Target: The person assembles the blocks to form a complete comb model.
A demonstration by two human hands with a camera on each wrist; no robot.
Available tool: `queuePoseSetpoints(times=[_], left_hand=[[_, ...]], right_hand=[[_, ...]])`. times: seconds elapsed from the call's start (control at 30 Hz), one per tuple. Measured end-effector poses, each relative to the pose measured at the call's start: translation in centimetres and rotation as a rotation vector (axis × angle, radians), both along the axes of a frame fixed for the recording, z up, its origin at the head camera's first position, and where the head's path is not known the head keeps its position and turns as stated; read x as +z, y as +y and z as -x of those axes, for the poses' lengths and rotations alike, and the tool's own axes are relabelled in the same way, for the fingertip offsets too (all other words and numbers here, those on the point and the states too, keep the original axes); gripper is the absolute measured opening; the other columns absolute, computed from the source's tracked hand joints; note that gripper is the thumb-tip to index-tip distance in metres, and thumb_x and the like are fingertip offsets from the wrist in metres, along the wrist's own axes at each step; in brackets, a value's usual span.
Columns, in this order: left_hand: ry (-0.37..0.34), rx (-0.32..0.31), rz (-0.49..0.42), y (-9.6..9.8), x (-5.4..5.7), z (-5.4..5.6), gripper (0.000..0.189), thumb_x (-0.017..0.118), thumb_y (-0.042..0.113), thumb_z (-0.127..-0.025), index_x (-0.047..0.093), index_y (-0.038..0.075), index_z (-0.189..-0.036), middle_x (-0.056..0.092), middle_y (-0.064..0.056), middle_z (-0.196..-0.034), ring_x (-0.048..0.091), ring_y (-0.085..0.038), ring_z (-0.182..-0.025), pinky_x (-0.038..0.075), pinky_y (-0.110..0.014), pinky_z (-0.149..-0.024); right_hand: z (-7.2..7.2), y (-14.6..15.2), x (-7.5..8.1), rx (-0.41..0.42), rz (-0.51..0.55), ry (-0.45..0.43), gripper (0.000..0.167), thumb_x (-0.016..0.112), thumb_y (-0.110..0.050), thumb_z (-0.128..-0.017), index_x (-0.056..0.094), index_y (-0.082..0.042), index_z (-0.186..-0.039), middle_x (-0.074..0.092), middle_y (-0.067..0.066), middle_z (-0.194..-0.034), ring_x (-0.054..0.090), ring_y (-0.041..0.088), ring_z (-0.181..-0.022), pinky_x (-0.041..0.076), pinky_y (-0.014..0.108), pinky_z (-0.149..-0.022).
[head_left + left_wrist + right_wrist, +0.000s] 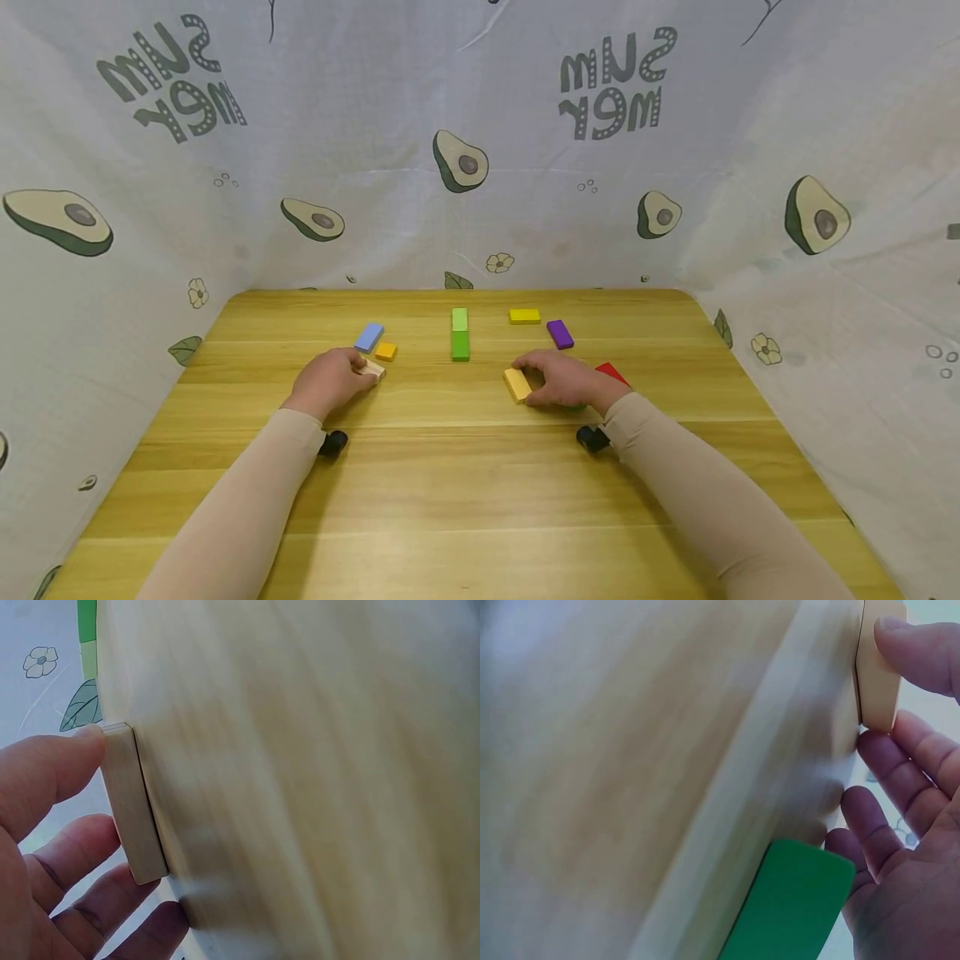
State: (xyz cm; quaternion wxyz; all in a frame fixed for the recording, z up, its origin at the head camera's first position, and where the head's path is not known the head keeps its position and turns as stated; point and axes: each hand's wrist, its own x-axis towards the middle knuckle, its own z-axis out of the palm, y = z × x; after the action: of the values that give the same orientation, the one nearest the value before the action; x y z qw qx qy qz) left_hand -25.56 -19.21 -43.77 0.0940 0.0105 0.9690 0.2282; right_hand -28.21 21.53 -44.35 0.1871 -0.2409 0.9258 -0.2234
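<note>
On the left of the tabletop, my left hand (pixel 326 385) pinches a pale wooden block (pixel 372 370). The left wrist view shows this plain block (pixel 133 806) between thumb and fingers, flat against the wood. To the right, my right hand (pixel 566 382) grips a light orange block (pixel 517 386) by its two ends, thumb at the near end. Close under the right hand lies a dark green block (pixel 791 900), mostly hidden in the head view. A red block (pixel 612 372) peeks out behind the right wrist.
Beyond the left hand are a blue block (pixel 369 337) and a small orange block (pixel 386 352). A light green block (pixel 460 319) and a green block (pixel 460 346) stand end to end mid-table. Yellow (pixel 524 317) and purple (pixel 560 334) blocks lie farther right. A printed cloth (pixel 390 225) surrounds the table.
</note>
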Motion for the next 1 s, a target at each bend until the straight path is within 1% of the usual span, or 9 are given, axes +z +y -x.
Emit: queuePoseSetpoints(times=[0.17, 0.33, 0.47, 0.73, 1.0], left_hand=[[0.008, -0.002, 0.000, 0.0, 0.1, 0.0, 0.041, 0.073, 0.041, -0.098, 0.073, 0.009, -0.123, 0.073, -0.015, -0.129, 0.063, -0.026, -0.092, 0.051, -0.040, -0.081], [-0.001, 0.002, -0.003, 0.1, 0.3, 0.0, 0.042, 0.073, 0.041, -0.098, 0.072, 0.008, -0.124, 0.073, -0.015, -0.128, 0.062, -0.026, -0.092, 0.051, -0.040, -0.081], [-0.006, 0.007, -0.005, 0.1, 0.3, -0.1, 0.041, 0.073, 0.041, -0.098, 0.072, 0.008, -0.123, 0.074, -0.015, -0.128, 0.062, -0.026, -0.091, 0.050, -0.040, -0.081], [-0.013, 0.009, -0.008, 0.2, 0.1, 0.0, 0.041, 0.073, 0.042, -0.098, 0.072, 0.009, -0.124, 0.073, -0.014, -0.128, 0.062, -0.026, -0.092, 0.050, -0.040, -0.081], [-0.017, 0.007, -0.008, 0.0, 0.0, 0.0, 0.043, 0.073, 0.042, -0.098, 0.072, 0.009, -0.125, 0.073, -0.014, -0.129, 0.061, -0.026, -0.094, 0.050, -0.040, -0.083]], right_hand=[[-0.1, -0.2, 0.1, 0.004, -0.014, 0.025, 0.063, 0.084, -0.022, -0.089, 0.059, -0.004, -0.144, 0.058, 0.016, -0.149, 0.054, 0.034, -0.137, 0.042, 0.053, -0.119], [0.0, -1.0, 0.0, 0.007, -0.028, 0.046, 0.061, 0.085, -0.026, -0.086, 0.061, -0.005, -0.138, 0.062, 0.012, -0.139, 0.057, 0.028, -0.125, 0.046, 0.050, -0.115], [0.3, -1.8, -0.1, 0.012, -0.015, 0.048, 0.060, 0.085, -0.028, -0.085, 0.062, -0.006, -0.135, 0.064, 0.009, -0.134, 0.057, 0.025, -0.118, 0.048, 0.048, -0.112], [0.6, -3.7, -0.5, -0.002, -0.010, 0.071, 0.059, 0.085, -0.028, -0.084, 0.063, -0.007, -0.134, 0.064, 0.008, -0.131, 0.056, 0.024, -0.119, 0.047, 0.045, -0.113], [0.8, -6.0, -0.3, 0.001, -0.005, 0.085, 0.059, 0.085, -0.030, -0.084, 0.063, -0.006, -0.133, 0.064, 0.008, -0.129, 0.055, 0.024, -0.117, 0.047, 0.043, -0.113]])
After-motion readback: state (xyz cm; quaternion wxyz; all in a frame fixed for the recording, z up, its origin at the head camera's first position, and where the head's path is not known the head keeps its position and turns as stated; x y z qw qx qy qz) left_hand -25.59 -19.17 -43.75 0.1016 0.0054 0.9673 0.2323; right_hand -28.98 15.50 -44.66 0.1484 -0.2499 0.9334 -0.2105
